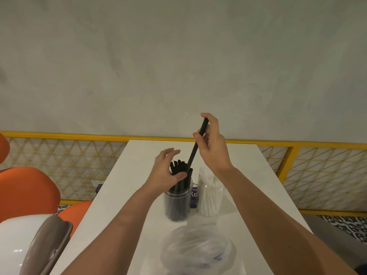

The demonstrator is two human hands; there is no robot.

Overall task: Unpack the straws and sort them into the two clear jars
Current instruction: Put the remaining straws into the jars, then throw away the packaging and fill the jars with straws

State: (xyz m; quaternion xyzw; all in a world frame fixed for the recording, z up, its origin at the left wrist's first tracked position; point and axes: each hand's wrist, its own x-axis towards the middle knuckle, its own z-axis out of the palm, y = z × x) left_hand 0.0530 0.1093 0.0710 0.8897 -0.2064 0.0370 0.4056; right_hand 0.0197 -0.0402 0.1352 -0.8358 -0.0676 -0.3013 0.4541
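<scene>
Two clear jars stand side by side in the middle of the white table (123, 187). The left jar (177, 203) is packed with black straws (179, 166) that stick out of its top. The right jar (210, 199) holds white straws. My right hand (211, 143) pinches one black straw (196, 143) by its upper end, tilted, with its lower end at the mouth of the left jar. My left hand (165, 169) cups the bunch of black straws from the left, thumb against them. A crumpled clear plastic bag (196, 253) lies on the table near me.
A small purple box (194, 197) stands between and behind the jars. A yellow mesh railing (317, 175) runs behind and beside the table. Orange chairs (25, 191) and a white-and-grey chair (37, 247) stand to the left.
</scene>
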